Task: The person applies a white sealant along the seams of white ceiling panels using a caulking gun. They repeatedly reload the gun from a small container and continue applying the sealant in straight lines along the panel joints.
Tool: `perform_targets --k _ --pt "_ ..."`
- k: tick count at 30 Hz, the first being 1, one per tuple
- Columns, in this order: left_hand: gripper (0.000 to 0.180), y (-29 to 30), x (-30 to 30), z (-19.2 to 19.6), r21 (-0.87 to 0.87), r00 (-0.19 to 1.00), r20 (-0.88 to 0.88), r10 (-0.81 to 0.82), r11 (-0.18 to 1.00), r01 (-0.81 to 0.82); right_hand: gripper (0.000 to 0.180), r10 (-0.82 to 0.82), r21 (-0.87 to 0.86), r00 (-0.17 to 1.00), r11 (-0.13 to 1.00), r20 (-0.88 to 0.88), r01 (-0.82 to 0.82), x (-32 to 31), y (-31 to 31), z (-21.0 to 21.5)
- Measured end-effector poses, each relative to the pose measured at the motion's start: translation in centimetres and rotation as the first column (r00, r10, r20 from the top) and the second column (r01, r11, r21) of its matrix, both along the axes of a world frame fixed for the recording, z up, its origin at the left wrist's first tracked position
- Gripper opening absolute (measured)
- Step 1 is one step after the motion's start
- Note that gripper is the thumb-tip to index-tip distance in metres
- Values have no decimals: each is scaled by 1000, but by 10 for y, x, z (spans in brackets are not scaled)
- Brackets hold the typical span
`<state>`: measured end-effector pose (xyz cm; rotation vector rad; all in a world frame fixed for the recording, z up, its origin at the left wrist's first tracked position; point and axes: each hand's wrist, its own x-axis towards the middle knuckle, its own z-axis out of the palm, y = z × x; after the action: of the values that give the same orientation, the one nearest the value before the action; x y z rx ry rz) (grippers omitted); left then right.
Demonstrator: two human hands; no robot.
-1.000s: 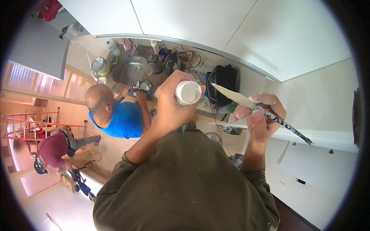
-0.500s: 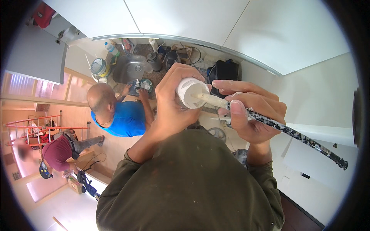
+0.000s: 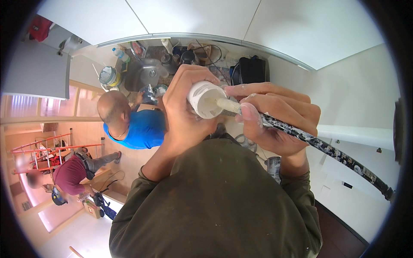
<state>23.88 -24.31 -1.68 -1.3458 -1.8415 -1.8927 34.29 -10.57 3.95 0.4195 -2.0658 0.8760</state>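
Observation:
My left hand (image 3: pixel 187 101) wraps round a small white cup (image 3: pixel 202 109), its open mouth tilted toward me. Inside the mouth sits the pale, coated tip of a slim brush (image 3: pixel 320 148). Black and spattered with white, the brush's long handle slants down to the right. My right hand (image 3: pixel 279 116) pinches it near the tip, between thumb and fingers, close to the cup's rim. White smears mark the right fingers. How much the cup holds cannot be made out.
White cabinets (image 3: pixel 193 17) overhang a counter with a sink (image 3: pixel 148 75), a paint bucket (image 3: pixel 109 76) and a black bag (image 3: pixel 249 71). At left, a person in blue (image 3: pixel 140 129) works by the sink; another in maroon (image 3: pixel 69 174) bends near an orange ladder (image 3: pixel 43 148).
My right hand has come closer to the cup, so less of the brush's pale tip shows. Both hands and the cup sit slightly further left in view.

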Motion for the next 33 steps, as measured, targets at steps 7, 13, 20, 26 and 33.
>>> perform_targets --k 7,13,20,26,33 --pt "37 -3 4 -3 -42 999 -36 18 999 -19 11 -39 48 999 998 -19 39 6 -2 -1" --pt "38 -6 9 -5 -45 998 -50 40 998 -42 11 -17 7 1000 1000 18 17 12 -4 -1" --pt "39 -5 12 0 -7 993 -84 87 996 -88 10 -39 37 999 999 -1 39 12 -5 -4" --pt "38 -5 14 0 -11 989 -104 109 994 -111 13 -41 -17 996 999 73 42 17 -7 -2" --pt "40 -5 11 0 -26 988 -114 101 994 -105 9 24 -119 993 993 115 -11 12 -2 -5"
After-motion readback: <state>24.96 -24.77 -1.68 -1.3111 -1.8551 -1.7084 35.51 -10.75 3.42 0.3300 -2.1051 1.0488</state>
